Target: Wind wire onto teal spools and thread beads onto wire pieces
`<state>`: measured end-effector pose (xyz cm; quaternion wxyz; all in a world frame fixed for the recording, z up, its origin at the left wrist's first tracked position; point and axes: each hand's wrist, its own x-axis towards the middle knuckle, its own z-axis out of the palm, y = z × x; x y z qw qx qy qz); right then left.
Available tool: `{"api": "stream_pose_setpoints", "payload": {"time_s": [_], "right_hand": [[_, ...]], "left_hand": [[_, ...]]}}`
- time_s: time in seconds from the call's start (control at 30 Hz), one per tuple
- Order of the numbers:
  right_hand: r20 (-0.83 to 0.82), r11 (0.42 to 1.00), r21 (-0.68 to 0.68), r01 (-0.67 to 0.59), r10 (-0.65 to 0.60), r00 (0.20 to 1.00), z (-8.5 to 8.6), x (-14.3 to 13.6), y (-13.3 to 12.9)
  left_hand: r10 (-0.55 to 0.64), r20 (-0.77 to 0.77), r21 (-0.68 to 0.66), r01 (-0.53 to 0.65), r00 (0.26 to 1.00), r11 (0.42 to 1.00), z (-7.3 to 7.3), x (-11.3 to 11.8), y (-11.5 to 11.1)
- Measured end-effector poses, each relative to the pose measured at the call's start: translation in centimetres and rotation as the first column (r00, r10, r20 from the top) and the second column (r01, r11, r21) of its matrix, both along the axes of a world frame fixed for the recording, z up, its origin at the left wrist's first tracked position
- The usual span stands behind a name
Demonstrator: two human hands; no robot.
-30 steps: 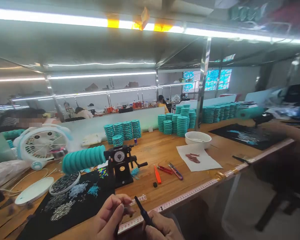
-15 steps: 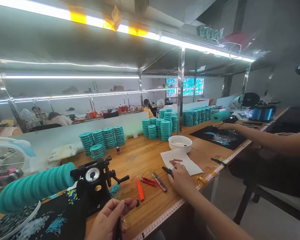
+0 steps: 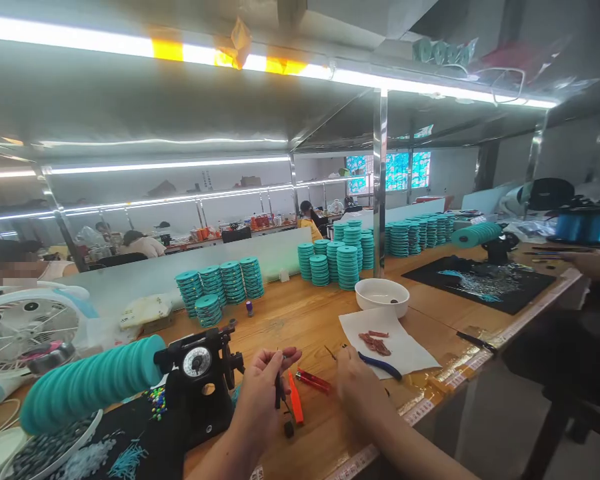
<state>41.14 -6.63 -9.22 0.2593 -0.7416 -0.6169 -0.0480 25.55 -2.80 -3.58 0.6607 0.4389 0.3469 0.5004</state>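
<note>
My left hand (image 3: 260, 393) hovers above the front of the bench, thumb and fingers pinched on something small; a dark thin piece hangs below it, with a small black cylinder (image 3: 289, 429) near its lower end. My right hand (image 3: 354, 383), slightly blurred, is closed with a thin brown strip (image 3: 330, 352) sticking out of its fingertips. White paper (image 3: 415, 353) lies beyond it, bearing reddish-brown strips (image 3: 375, 343) and a blue-handled tool (image 3: 383, 366). An orange-handled screwdriver (image 3: 295, 400) and a red lighter (image 3: 313, 381) lie between my hands.
A black winding device (image 3: 207, 393) with a row of teal foam spools (image 3: 95, 383) stands left. Stacks of teal spools (image 3: 347, 267) line the back. A white bowl (image 3: 383, 297) sits behind the paper. At right, a co-worker's arm (image 3: 593, 263) reaches over the bench.
My right hand has lifted back from the pile of strips, now with a thin strip. My left hand has risen and come nearer to it. The co-worker's hand has moved right, off the black mat.
</note>
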Motion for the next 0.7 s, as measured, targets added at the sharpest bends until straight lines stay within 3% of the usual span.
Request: {"api": "stream_pose_setpoints", "payload": {"time_s": [0.07,0.13,0.2,0.27,0.37,0.6,0.7], "right_hand": [[-0.321,0.981,0.153,-0.122,0.166,0.933,1.0,-0.7,-0.6],[-0.658,0.935,0.263,-0.240,0.355,0.664,1.8,-1.8,-1.2],[-0.851,0.918,0.259,-0.301,0.365,0.377,2.3,-3.0,-1.3],[-0.928,0.931,0.218,-0.293,0.291,0.234,2.4,-3.8,-1.0],[-0.939,0.945,0.203,-0.255,0.262,0.223,2.0,-4.4,0.0],[-0.840,0.955,0.232,-0.182,0.291,0.458,0.8,-4.7,1.9],[-0.802,0.948,0.245,-0.200,0.315,0.507,0.5,-4.7,2.3]], "left_hand": [[-0.005,0.012,0.036,0.005,1.000,0.999,-0.4,0.1,0.5],[-0.007,0.014,0.053,0.006,1.000,0.999,-0.7,0.2,0.9],[0.000,0.015,0.043,0.000,1.000,0.999,-0.8,0.3,1.2],[0.000,0.026,0.021,-0.001,1.000,1.000,-0.7,0.5,1.3],[-0.013,0.040,-0.007,0.013,0.999,1.000,-0.5,0.7,1.1],[0.020,0.111,-0.107,-0.008,0.994,0.994,-0.4,1.3,1.5],[0.032,0.111,-0.121,-0.018,0.993,0.993,-0.4,1.4,1.7]]}}
